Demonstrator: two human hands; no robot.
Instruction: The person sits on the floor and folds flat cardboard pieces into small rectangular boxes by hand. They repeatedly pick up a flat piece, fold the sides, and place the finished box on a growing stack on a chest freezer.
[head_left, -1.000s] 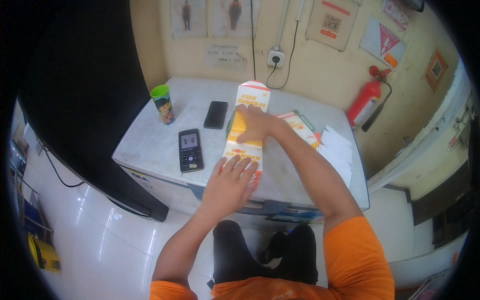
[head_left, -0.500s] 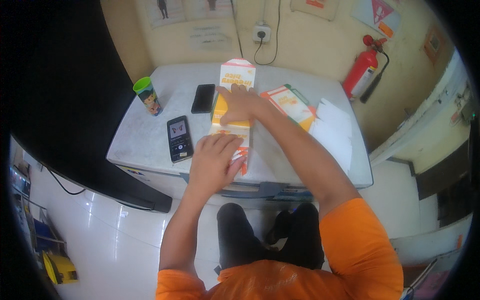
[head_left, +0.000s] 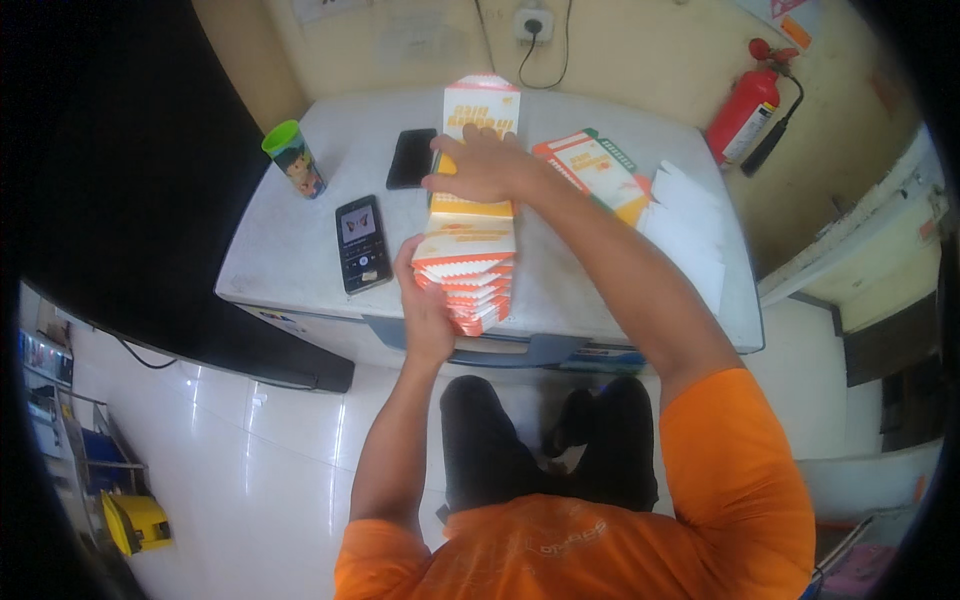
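Pale tabletop with stacked cartons, cup, contents unclear

A green-rimmed cup stands near a lit phone, a red extinguisher farther right.

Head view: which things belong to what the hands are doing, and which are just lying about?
In the job:
- carton stack, right hand on top, left hand at its near-left corner
- likely the flat carton, similarly coloured

Lying about:
- lit phone
- dark phone
- cup

Unclear: white sheets.
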